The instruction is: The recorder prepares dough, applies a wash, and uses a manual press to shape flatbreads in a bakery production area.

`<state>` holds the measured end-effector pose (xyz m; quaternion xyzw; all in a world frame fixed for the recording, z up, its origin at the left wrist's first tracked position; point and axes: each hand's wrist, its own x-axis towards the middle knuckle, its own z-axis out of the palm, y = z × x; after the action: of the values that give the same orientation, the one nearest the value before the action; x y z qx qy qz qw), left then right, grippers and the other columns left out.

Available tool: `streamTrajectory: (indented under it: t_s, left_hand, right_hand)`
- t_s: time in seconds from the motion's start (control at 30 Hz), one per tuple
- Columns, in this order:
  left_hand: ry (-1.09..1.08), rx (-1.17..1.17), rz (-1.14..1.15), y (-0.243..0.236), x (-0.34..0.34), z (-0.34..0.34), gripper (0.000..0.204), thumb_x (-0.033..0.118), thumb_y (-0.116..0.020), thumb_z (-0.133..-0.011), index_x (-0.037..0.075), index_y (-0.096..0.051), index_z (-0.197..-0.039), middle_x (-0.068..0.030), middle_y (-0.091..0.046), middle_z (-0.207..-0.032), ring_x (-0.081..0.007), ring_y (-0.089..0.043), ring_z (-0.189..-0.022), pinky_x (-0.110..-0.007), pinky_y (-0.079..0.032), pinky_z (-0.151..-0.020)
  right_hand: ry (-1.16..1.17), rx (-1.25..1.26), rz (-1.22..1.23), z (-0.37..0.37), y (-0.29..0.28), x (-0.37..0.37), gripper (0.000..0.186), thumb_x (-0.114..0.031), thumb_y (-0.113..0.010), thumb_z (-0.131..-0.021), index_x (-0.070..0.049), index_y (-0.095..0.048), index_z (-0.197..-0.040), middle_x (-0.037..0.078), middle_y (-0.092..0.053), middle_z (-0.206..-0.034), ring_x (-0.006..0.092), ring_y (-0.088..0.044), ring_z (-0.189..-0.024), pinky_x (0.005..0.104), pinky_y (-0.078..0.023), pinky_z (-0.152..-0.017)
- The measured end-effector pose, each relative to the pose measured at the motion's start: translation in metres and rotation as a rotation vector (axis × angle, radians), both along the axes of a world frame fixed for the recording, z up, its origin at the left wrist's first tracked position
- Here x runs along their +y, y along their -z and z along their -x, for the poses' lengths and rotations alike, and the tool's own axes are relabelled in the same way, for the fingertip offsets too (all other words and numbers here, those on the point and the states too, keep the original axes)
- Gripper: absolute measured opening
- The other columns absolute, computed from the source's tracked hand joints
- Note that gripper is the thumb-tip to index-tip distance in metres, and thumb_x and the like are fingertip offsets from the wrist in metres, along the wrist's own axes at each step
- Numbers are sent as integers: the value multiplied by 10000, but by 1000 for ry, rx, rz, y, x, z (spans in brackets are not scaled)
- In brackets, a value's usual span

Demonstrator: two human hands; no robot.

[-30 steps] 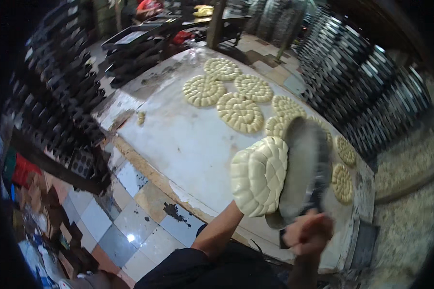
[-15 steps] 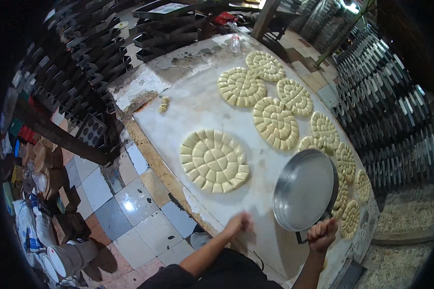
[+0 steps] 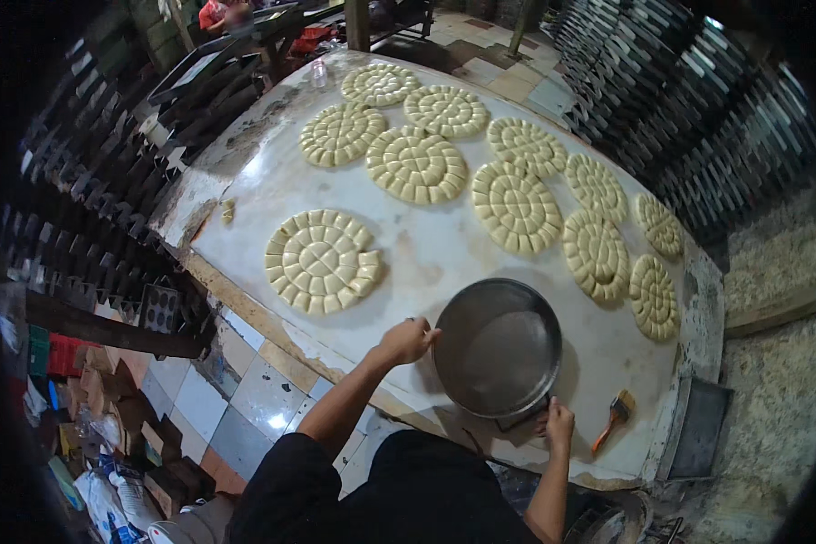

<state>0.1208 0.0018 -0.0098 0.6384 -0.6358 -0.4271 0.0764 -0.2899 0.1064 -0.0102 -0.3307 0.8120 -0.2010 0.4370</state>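
Observation:
A round, deep metal pan (image 3: 499, 349) is in front of me at the near side of the pale tabletop (image 3: 299, 186). At its lower right rim my right hand (image 3: 558, 422) is closed on the dark handle. My left hand (image 3: 406, 343) is closed too, its fingertips at the pan's left rim. Whether the pan rests on the top or hovers just above it I cannot tell. Beyond my left hand lies a large flat dough round (image 3: 322, 261), cut into blocks, with a notch at its right edge. A flat brush (image 3: 615, 420) with an orange handle lies right of my right hand.
Several more cut dough rounds (image 3: 417, 165) cover the far and right parts of the table. Small dough bits (image 3: 228, 210) lie near its left edge. Stacked dark trays (image 3: 671, 118) rise beyond the right side. Left, on the tiled floor, are cardboard boxes (image 3: 168, 485).
The view has shifted to the right. The pan has come down from its tilted, raised position to a flatter one. My left hand has moved to its rim, and the brush has come into sight.

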Motion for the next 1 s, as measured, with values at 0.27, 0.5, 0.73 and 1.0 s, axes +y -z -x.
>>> streamTrajectory:
  t_s: [0.27,0.5,0.73,1.0]
  left_hand:
    - [-254,-177,421,42,119,104,714,478,-431,-1000,-87,-344,-1426,-350,-274,-1496,-522,-248,-1392,-527,-195,-1167]
    - [-289,-228,365,20,120,52,630,359,-618,-922,-49,-435,-1367,-304,-386,-1448,-455,-350,-1355,-494,-329,-1111]
    - [-380,-458,488,-8,63,-30,757,297,-640,-865,-75,-316,-1439,-275,-270,-1533,-448,-188,-1446,-587,-213,-1131]
    - [-81,-525,267,15,63,-27,726,314,-590,-875,-113,-337,-1405,-279,-346,-1487,-422,-183,-1451,-578,-137,-1158]
  right_hand:
    - [108,1107,39,119,15,73,590,-330,-683,-890,-58,-422,-1344,213,-477,-1277,418,-494,-1133,498,-436,-931]
    - [169,924,267,196,63,68,371,-144,-641,-912,28,-465,-1190,220,-530,-1105,394,-528,-1057,487,-470,-868]
    - [730,-157,565,228,40,165,133,-166,-580,-967,-87,-484,-1015,31,-452,-702,118,-390,-478,283,-315,-369]
    - [1487,-171,1178,23,-181,318,263,-318,-618,-955,-62,-676,-939,68,-560,-549,194,-492,-448,365,-409,-445]
